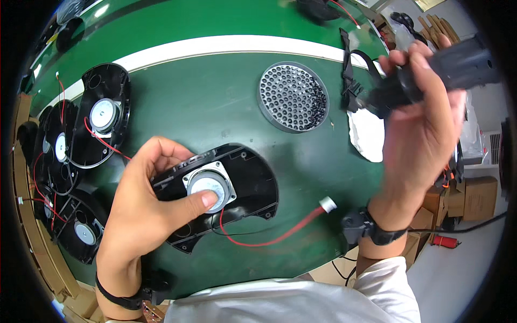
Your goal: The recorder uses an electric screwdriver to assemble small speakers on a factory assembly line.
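Observation:
My left hand (142,207) grips a black curved plastic housing (253,180) by its left side, tilted over the green table. Its thumb presses on the round silver speaker (207,185) seated in the housing. A red and black wire trails right from the speaker to a white connector (327,204). Raised at the right, my right hand (425,126) is wrapped round a black electric screwdriver (401,89), somewhat blurred, whose tip points down and left. Between the hands, farther back, lies a round grey tray (266,110) with many holes and small black screws heaped at its right side.
Several more black housings with speakers (102,116) and red wires crowd the table's left side. A white crumpled piece (367,134) and a black strap (347,70) lie near the right edge. Cardboard boxes (479,199) stand beyond it. A white strip (215,46) crosses the table's back.

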Demonstrator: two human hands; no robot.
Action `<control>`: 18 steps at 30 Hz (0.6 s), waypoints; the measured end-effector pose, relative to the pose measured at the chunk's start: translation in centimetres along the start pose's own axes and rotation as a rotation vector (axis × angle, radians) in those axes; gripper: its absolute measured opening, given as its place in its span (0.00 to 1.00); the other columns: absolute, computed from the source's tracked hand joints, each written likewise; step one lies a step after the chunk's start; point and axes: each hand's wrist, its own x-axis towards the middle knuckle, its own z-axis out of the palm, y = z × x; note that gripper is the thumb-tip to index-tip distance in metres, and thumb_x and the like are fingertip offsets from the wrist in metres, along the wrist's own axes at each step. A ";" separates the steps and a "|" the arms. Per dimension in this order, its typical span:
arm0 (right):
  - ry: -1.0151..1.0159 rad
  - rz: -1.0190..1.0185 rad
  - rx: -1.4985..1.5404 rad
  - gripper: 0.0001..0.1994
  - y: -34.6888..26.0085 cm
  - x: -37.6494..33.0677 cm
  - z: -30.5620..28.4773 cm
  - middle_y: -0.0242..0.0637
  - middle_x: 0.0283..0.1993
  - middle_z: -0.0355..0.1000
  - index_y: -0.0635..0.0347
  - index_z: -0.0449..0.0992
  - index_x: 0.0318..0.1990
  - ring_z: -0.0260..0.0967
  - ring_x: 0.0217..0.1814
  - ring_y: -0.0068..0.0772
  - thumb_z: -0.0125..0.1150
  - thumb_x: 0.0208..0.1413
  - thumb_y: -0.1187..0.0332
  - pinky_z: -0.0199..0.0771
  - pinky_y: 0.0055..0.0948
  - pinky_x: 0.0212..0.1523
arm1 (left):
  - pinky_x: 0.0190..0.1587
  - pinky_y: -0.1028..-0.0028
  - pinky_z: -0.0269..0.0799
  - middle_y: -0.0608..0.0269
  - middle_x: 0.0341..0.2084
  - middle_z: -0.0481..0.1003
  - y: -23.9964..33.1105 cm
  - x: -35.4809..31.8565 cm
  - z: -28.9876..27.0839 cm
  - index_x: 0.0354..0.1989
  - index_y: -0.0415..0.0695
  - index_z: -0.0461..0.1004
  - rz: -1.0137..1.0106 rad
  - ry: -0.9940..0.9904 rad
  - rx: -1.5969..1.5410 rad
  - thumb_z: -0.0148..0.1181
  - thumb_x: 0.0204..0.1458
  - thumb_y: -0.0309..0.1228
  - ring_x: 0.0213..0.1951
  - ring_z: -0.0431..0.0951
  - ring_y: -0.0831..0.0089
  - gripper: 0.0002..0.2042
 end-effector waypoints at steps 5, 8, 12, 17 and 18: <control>-0.019 -0.194 0.142 0.13 0.6 -0.1 1.8 0.42 0.39 0.72 0.62 0.63 0.47 0.71 0.29 0.33 0.60 0.63 0.69 0.74 0.37 0.29 | 0.52 0.75 0.72 0.59 0.42 0.79 0.9 -0.1 0.2 0.53 0.33 0.75 -0.080 -0.071 -0.100 0.75 0.43 0.23 0.44 0.78 0.76 0.26; -0.047 -0.309 0.110 0.18 2.3 0.5 1.8 0.42 0.36 0.71 0.65 0.62 0.55 0.72 0.30 0.33 0.59 0.65 0.67 0.79 0.36 0.36 | 0.52 0.75 0.72 0.59 0.43 0.80 0.6 0.2 0.0 0.54 0.33 0.75 -0.081 -0.088 -0.109 0.74 0.43 0.22 0.44 0.78 0.76 0.27; -0.094 -0.057 -0.045 0.23 2.0 0.5 3.0 0.41 0.34 0.70 0.71 0.57 0.62 0.74 0.37 0.38 0.53 0.62 0.70 0.79 0.43 0.48 | 0.52 0.75 0.72 0.60 0.42 0.80 0.7 0.1 0.0 0.54 0.33 0.75 -0.081 -0.086 -0.122 0.74 0.43 0.21 0.44 0.78 0.77 0.26; -0.130 0.073 0.211 0.22 2.6 -0.7 3.7 0.35 0.28 0.63 0.64 0.59 0.60 0.65 0.25 0.30 0.53 0.60 0.70 0.73 0.34 0.35 | 0.52 0.75 0.72 0.61 0.42 0.80 0.4 0.4 -0.1 0.54 0.34 0.75 -0.083 -0.090 -0.151 0.73 0.43 0.19 0.44 0.78 0.77 0.26; -0.063 0.092 0.162 0.21 2.8 -1.3 4.4 0.33 0.26 0.61 0.61 0.59 0.59 0.61 0.23 0.27 0.53 0.59 0.71 0.70 0.32 0.31 | 0.52 0.75 0.73 0.61 0.42 0.80 0.5 0.5 -0.1 0.54 0.34 0.75 -0.099 -0.095 -0.159 0.74 0.42 0.19 0.43 0.78 0.77 0.26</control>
